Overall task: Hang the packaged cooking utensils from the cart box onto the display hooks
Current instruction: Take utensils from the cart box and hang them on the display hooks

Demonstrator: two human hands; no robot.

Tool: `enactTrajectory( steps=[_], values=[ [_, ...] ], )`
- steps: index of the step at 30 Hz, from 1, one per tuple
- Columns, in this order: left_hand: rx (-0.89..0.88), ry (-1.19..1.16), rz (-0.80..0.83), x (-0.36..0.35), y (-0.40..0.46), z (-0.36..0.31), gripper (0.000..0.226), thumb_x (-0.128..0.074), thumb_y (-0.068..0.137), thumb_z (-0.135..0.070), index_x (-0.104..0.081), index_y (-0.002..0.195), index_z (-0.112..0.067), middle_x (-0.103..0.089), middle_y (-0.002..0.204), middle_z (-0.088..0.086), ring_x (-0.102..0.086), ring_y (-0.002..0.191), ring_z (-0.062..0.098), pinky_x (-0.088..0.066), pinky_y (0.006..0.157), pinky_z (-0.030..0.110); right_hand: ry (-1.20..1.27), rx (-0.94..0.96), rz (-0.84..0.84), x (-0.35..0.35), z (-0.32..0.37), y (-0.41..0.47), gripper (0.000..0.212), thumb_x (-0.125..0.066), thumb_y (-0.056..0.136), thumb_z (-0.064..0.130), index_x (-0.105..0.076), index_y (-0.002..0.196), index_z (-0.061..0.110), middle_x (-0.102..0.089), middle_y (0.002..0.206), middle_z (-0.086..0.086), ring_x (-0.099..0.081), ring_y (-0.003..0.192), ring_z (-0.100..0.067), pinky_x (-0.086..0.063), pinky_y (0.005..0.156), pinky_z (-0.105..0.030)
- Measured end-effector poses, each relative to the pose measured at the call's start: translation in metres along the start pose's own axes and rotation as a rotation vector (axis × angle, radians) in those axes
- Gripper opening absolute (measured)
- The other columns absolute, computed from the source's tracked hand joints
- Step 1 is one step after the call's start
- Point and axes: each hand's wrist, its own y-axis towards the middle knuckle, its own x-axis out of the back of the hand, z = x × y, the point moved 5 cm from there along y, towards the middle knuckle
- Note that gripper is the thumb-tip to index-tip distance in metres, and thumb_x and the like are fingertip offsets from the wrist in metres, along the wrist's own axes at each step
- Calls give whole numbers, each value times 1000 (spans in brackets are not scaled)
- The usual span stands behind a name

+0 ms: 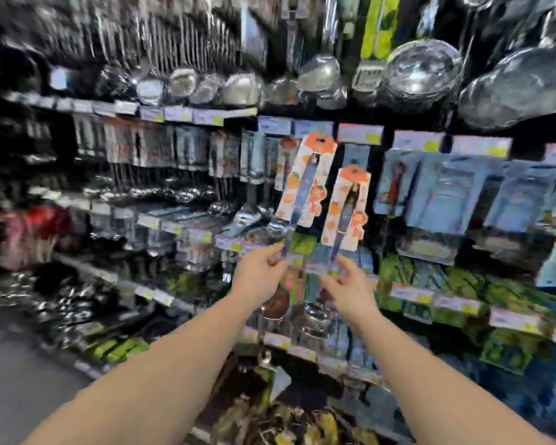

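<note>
Both arms reach up toward the display wall. My left hand point(260, 272) pinches the lower end of a packaged utensil point(305, 181) with an orange-and-white card, tilted, its top close under a price-label rail. My right hand point(350, 285) grips the metal handle of a second packaged utensil point(345, 205) with the same orange-and-white card, held a little lower and to the right. The hooks themselves are lost in blur. At the bottom of the view lies the cart box point(289, 415) with more blurred packages inside.
Steel ladles and bowls point(421, 67) hang overhead. Blue-carded packs point(446, 194) fill the hooks to the right, grey packs point(187, 149) those to the left. Shelves with green items point(463, 284) run below. The aisle floor point(20, 364) lies at the lower left.
</note>
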Motion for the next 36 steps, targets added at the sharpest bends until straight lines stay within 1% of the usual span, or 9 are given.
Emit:
enactTrajectory(
  steps=[2, 6, 14, 19, 22, 24, 27, 31, 36],
  values=[
    [19, 23, -21, 46, 17, 33, 43, -64, 88, -29, -58, 128, -16, -69, 107, 8, -63, 92, 18, -41, 74, 18, 23, 34, 11, -56, 23, 15, 60, -63, 92, 26, -35, 145, 20, -68, 108, -19, -67, 92, -36, -56, 75, -49],
    [47, 58, -125, 141, 48, 96, 42, -64, 88, -29, -59, 127, -17, -68, 110, 8, -62, 96, 21, -42, 76, 24, 56, 72, 74, -163, 62, 39, 48, -64, 91, 24, -44, 135, 22, -60, 78, -5, -51, 53, -14, -40, 44, -16],
    [125, 147, -237, 245, 110, 188, 41, -60, 90, -34, -57, 130, -22, -67, 98, -3, -58, 78, 13, -44, 65, 27, 58, 49, 210, -299, 107, 84, 56, -63, 92, 23, -37, 142, 23, -68, 96, -10, -56, 62, -12, -41, 50, -20],
    [175, 81, -248, 252, 164, 235, 44, -60, 90, -32, -54, 132, -19, -65, 92, 4, -56, 75, 17, -43, 62, 27, 11, 17, 241, -343, 117, 135, 56, -58, 95, 19, -32, 145, 21, -64, 105, -10, -59, 63, -14, -47, 40, -18],
    [181, 76, -245, 249, 192, 252, 36, -61, 90, -28, -61, 124, -18, -60, 78, -4, -55, 71, 19, -49, 66, 36, 3, 1, 233, -363, 116, 166, 55, -59, 94, 21, -35, 143, 24, -62, 114, -12, -67, 90, -29, -60, 66, -42],
    [205, 45, -251, 248, 216, 263, 37, -62, 89, -27, -60, 126, -20, -63, 82, -3, -59, 73, 20, -50, 70, 38, -27, 7, 238, -377, 118, 194, 48, -60, 94, 22, -41, 138, 25, -63, 99, -6, -66, 83, -29, -58, 72, -52],
    [206, 68, -247, 248, 252, 277, 40, -61, 89, -29, -58, 128, -23, -66, 87, -2, -63, 87, 23, -51, 76, 35, -45, 62, 238, -400, 127, 232, 42, -61, 93, 24, -46, 132, 26, -55, 73, 4, -55, 64, -18, -55, 65, -43],
    [193, 13, -247, 242, 295, 289, 34, -61, 90, -24, -62, 124, -21, -61, 71, -1, -57, 72, 18, -45, 64, 31, -73, 92, 193, -418, 137, 270, 35, -61, 92, 28, -51, 125, 27, -59, 78, 2, -52, 65, -14, -41, 60, -29],
    [150, -29, -166, 220, 344, 302, 44, -62, 88, -29, -56, 131, -20, -67, 115, 0, -61, 98, 13, -46, 82, 25, -23, 71, 78, -414, 138, 310, 39, -60, 93, 24, -49, 130, 27, -61, 85, 3, -52, 64, -7, -38, 52, -18]
  ],
)
